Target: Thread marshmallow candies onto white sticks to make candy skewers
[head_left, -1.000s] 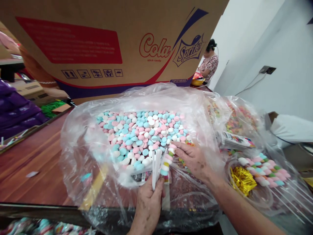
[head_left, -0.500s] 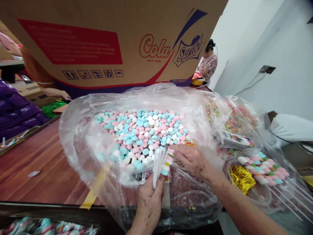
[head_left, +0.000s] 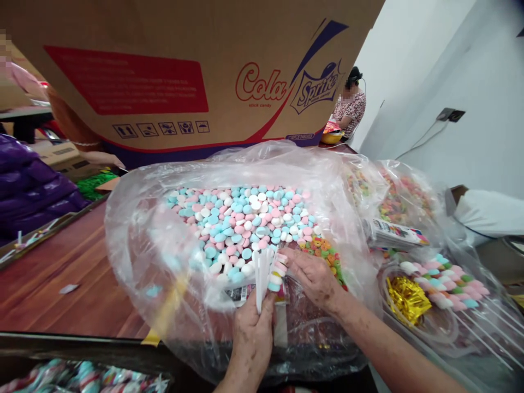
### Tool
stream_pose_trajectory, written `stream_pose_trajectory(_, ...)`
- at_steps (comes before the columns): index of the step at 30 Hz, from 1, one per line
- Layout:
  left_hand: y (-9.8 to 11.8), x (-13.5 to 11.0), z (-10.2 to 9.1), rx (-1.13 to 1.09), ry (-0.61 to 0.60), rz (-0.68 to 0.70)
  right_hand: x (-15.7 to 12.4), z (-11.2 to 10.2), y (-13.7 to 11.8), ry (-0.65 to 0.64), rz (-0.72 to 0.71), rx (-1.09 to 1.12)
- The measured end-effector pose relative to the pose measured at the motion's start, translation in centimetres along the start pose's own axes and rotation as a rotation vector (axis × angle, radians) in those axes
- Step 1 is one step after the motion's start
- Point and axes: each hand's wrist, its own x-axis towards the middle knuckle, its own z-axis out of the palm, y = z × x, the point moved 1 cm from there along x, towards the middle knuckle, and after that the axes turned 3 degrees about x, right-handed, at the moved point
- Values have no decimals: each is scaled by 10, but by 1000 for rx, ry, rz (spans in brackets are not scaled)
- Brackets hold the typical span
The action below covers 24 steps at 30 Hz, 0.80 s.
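Note:
My left hand (head_left: 251, 335) is closed around a bundle of white sticks (head_left: 262, 275); one of them carries a row of pastel candies (head_left: 277, 273). My right hand (head_left: 313, 275) rests beside that row, fingertips pinched at its top candy. Both hands hover at the near edge of a large clear plastic bag (head_left: 164, 240) filled with pink, blue and white round candies (head_left: 241, 224). A patch of small orange and green ring candies (head_left: 323, 254) lies just beyond my right hand.
A big Cola Sprite carton (head_left: 184, 82) stands behind the bag on a wooden table (head_left: 61, 273). At right lie finished candy sticks (head_left: 446, 284), gold foil (head_left: 405, 300) in a clear tub and another candy bag (head_left: 393, 196). A person (head_left: 350, 106) sits far behind.
My right hand has drawn back toward me along the candy row, uncovering the orange and green ring candies. The left hand keeps its hold on the sticks.

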Motion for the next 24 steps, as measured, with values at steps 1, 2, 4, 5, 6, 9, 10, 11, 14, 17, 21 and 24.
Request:
stream_pose_trajectory(1, -2, 1, 0, -16, -5, -15, 0, 0, -3, -12, 42, 54)
stream_pose_trajectory(2, -2, 2, 0, -40, -18, -30, 0, 1, -7, -14, 96, 134)
stream_pose_trajectory(4, 1, 2, -1, -108, -65, -63, -1, 6, -15, 7, 218, 385)
stream_pose_trajectory(5, 4, 1, -2, -142, -88, -75, -2, 10, -19, 35, 276, 536)
stream_pose_trajectory(6, 9, 0, -2, -168, -104, -81, -3, 15, -23, 68, 331, 680)
stream_pose_trajectory(9, 24, -4, -5, -173, -110, -81, -7, 29, -28, 140, 486, 938)
stream_pose_trajectory(10, 28, -6, -6, -163, -110, -79, -7, 32, -28, 156, 524, 965)
stream_pose_trajectory(11, 32, -7, -6, -155, -115, -77, -8, 34, -28, 170, 544, 977)
stream_pose_trajectory(14, 38, -9, -6, -165, -133, -77, -6, 33, -29, 204, 525, 943)
stream_pose_trajectory(17, 36, -10, -3, -213, -135, -73, -3, 28, -34, 175, 502, 897)
stream_pose_trajectory(21, 35, -9, 0, -224, -122, -43, 0, 23, -43, 169, 477, 972)
stream_pose_trajectory(24, 40, -10, 2, -205, -161, -30, -3, 20, -45, 197, 493, 1031)
